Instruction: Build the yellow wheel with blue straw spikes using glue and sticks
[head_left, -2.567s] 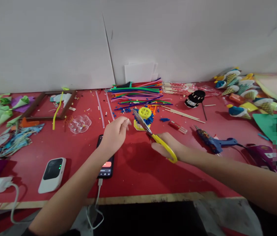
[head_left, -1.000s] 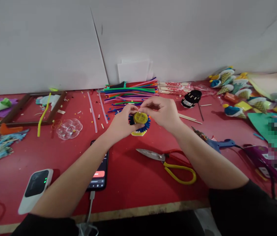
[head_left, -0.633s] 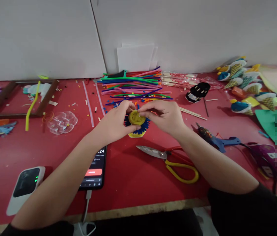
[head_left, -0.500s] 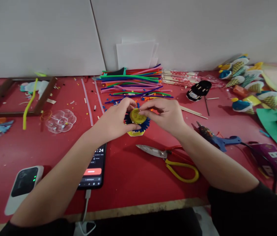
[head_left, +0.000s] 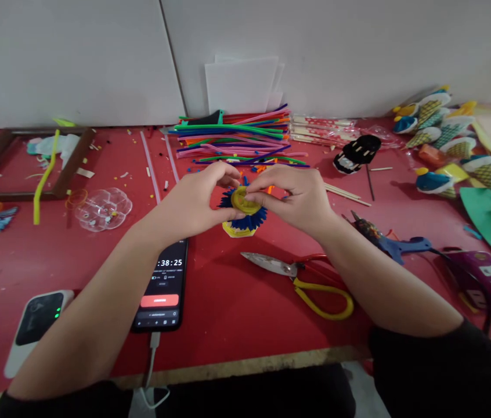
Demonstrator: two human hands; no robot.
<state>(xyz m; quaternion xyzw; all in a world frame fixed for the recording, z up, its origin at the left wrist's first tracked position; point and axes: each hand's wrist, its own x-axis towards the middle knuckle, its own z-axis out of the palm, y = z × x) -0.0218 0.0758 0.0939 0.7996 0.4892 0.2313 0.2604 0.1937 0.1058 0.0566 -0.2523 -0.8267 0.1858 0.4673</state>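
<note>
A small craft piece stands on the red table, with a spiky blue fringe (head_left: 255,220) around its middle and a yellow-and-white angular base (head_left: 239,230) below. On top sits a yellow coiled disc (head_left: 244,200). My left hand (head_left: 199,200) curves around the piece from the left, its thumb at the front of the fringe and its fingertips behind. The thumb and forefinger of my right hand (head_left: 300,200) pinch at the disc's right side. Whatever lies between those fingertips is hidden. Scissors (head_left: 275,266) with red and yellow handles lie just in front.
Behind my hands lies a pile of coloured pipe cleaners (head_left: 232,136). A blue glue gun (head_left: 393,244) rests at right, near a black fuzzy figure (head_left: 357,154). A phone (head_left: 161,290) lies under my left forearm, beside a clear flower-shaped tray (head_left: 103,209) and a wooden frame (head_left: 69,168).
Both hands stay at the craft piece with only small finger shifts; the left thumb has moved slightly up and left. The whole view has shifted a little.
</note>
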